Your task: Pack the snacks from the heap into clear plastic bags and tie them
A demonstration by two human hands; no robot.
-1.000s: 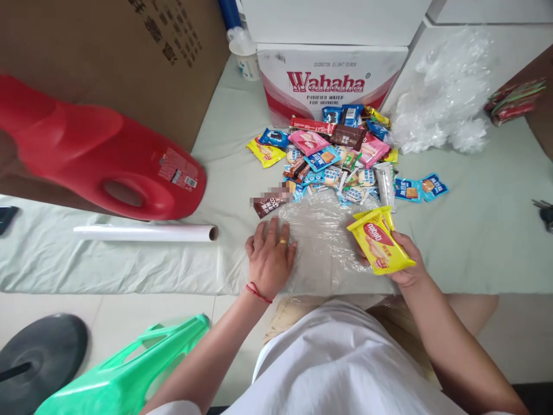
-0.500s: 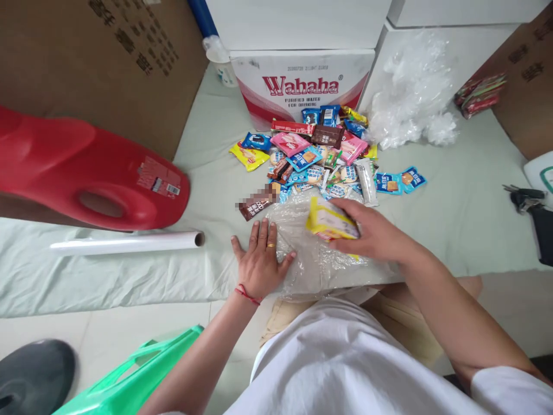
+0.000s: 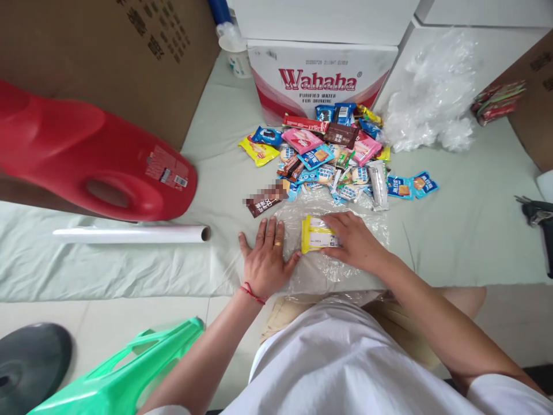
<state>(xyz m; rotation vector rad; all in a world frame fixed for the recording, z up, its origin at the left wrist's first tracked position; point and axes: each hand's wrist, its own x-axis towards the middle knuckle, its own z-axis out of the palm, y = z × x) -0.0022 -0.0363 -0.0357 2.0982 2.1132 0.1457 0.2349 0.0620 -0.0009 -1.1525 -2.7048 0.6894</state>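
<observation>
Zero squeezing, I'd say — right hand (image 3: pixel 358 241) gripping yellow snack pack (image 3: pixel 317 235), likely light, crumbly, best by edges — left hand (image 3: pixel 265 262) flat, splayed.

A pale green cloth (image 3: pixel 224 173), wrinkled towards the left, covers the desk (image 3: pixel 458 236). Directly on it, by the near edge, lies a crinkled sheet of clear film (image 3: pixel 367 222). Just beyond the film sits a loose pile of wrapped snacks (image 3: pixel 319 158), with two blue packets (image 3: pixel 412 185) at its right side and a brown packet (image 3: pixel 268 199), partly blurred out, at its near left. A Wahaha carton (image 3: pixel 319 75) stands behind the pile, a paper cup (image 3: pixel 239 63) near its left side. Further left are a red jug (image 3: pixel 86 138) and a white roll (image 3: pixel 133 233); to the right, a heap of clear plastic (image 3: pixel 432 98), a bundle of red and green packets (image 3: pixel 499 102) and some keys (image 3: pixel 538 212)
</observation>
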